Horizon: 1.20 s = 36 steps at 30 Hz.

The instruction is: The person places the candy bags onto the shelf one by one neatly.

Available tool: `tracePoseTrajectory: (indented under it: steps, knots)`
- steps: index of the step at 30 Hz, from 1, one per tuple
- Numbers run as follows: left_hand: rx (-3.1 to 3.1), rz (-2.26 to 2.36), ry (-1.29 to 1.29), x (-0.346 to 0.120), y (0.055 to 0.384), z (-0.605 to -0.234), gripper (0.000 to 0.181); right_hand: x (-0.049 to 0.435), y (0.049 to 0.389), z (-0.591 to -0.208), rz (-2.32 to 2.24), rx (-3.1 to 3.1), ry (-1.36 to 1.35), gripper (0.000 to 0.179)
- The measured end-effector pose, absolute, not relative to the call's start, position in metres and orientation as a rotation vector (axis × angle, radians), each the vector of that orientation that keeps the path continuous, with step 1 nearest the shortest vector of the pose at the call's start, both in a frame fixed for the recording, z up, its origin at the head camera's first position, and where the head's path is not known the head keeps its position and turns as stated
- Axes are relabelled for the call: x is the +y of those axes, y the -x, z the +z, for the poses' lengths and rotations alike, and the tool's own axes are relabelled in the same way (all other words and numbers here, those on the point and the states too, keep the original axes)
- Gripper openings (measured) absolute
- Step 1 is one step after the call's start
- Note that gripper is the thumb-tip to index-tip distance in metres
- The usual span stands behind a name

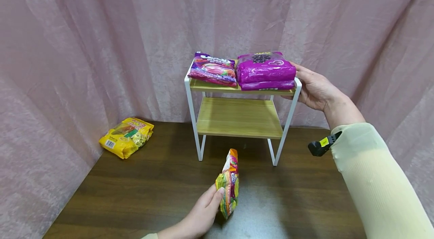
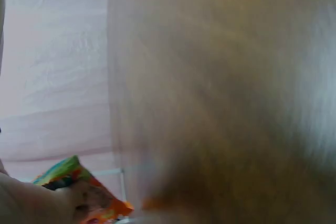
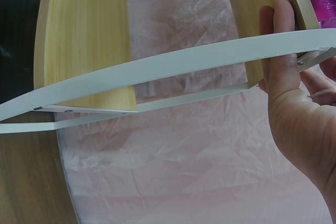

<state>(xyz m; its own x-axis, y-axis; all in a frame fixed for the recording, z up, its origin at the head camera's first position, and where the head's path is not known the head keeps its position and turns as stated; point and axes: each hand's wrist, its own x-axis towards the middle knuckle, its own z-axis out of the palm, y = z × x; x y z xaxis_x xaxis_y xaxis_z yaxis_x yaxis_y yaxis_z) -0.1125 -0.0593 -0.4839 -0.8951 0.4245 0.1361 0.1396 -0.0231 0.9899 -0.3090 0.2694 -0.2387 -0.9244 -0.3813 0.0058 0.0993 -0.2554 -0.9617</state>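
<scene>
Head view | left fingers [image 1: 218, 196] clamped on colourful packet [image 1: 230, 190] by its left edge | right fingers [image 3: 284, 18] gripping rack [image 1: 239, 118]

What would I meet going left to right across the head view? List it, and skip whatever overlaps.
Yellow bag → berries packet → magenta bag → right hand.

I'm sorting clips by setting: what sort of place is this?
Probably a staged recording area: a pink curtain hangs behind a brown wood-grain tabletop, where a two-tier shelf stands.
</scene>
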Motion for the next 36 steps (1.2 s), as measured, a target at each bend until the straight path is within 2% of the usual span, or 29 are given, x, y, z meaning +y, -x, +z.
tracePoseTrajectory:
  steps: [8,17,29,36]
  knots:
    - [1.418,2.401,-0.327,-0.052,0.113,-0.494,0.059,0.269,0.309,-0.238,-2.247,1.668,0.364,0.062]
    - [1.038,2.584,-0.071,-0.050,0.117,-0.496,0.055,0.268,0.309,-0.236,-2.253,1.643,0.368,0.061]
    - [0.808,2.606,0.143,-0.058,0.124,-0.498,0.056,0.269,0.309,-0.237,-2.252,1.685,0.340,0.064]
    - [0.941,2.475,0.218,-0.071,0.125,-0.496,0.057,0.268,0.309,-0.237,-2.238,1.697,0.338,0.063]
